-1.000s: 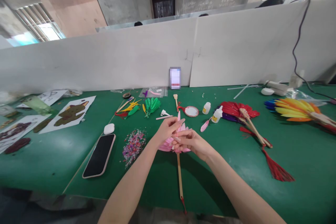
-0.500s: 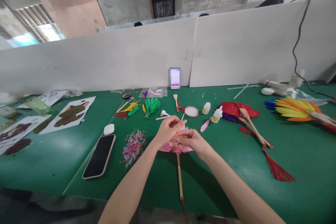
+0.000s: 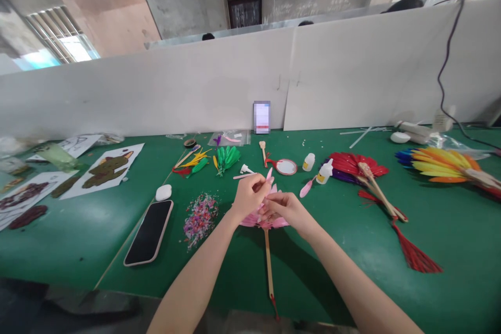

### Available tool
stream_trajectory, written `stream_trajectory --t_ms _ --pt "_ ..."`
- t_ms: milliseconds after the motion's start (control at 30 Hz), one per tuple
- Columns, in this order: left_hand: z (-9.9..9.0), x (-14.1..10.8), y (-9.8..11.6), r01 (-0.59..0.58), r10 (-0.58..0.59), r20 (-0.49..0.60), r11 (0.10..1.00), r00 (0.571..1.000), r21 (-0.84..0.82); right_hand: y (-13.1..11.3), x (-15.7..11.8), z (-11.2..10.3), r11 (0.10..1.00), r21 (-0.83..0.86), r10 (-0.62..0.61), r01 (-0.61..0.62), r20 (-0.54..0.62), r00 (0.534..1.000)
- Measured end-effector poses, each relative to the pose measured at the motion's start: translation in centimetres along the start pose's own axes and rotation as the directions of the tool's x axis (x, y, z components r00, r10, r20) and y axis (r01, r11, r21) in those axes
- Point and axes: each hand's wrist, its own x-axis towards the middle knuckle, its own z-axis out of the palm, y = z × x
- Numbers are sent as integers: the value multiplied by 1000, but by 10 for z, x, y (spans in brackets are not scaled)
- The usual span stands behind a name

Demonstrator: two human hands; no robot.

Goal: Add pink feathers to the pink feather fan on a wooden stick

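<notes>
My left hand [image 3: 251, 195] pinches a small pink feather [image 3: 269, 173], whose tip stands up above the fingers. Close against it, my right hand [image 3: 285, 210] has its thumb and fingers pressed together just below; what they grip is hidden. Under both hands lies a pink feather fan [image 3: 247, 221], partly covered, its wooden handle [image 3: 268, 263] pointing toward me and ending in a red cord [image 3: 275, 307]. Beyond my right hand, another pink feather [image 3: 306, 188] rests beside an uncapped glue bottle [image 3: 324, 171].
Left of my hands are a pile of coloured flakes [image 3: 200, 219] and a phone [image 3: 149, 233]. Green feathers [image 3: 227, 159], a small round mirror [image 3: 287, 167] and another bottle [image 3: 309, 162] lie farther back. At right are a red feather fan [image 3: 354, 164] and a multicoloured fan [image 3: 438, 164].
The pink feather's tip now shows upright above my left fingers. My right fingers have shifted slightly and curled closer together. The fan stays in place.
</notes>
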Motion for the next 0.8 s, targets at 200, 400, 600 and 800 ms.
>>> stream_trajectory --t_ms 200,400,600,800 --pt "-1 0 -1 4 -4 -2 1000 1000 8 0 -1 0 1000 -7 9 -9 4 1000" --pt "-2 0 0 18 -18 5 1000 1000 1 2 0 -1 1000 24 10 -9 -18 1000" --pt "-3 0 2 46 -46 0 998 999 -30 5 1 -4 1000 27 8 -7 -19 1000" --pt "-3 1 4 91 -91 4 992 996 -82 10 2 -7 1000 24 -8 8 -9 1000"
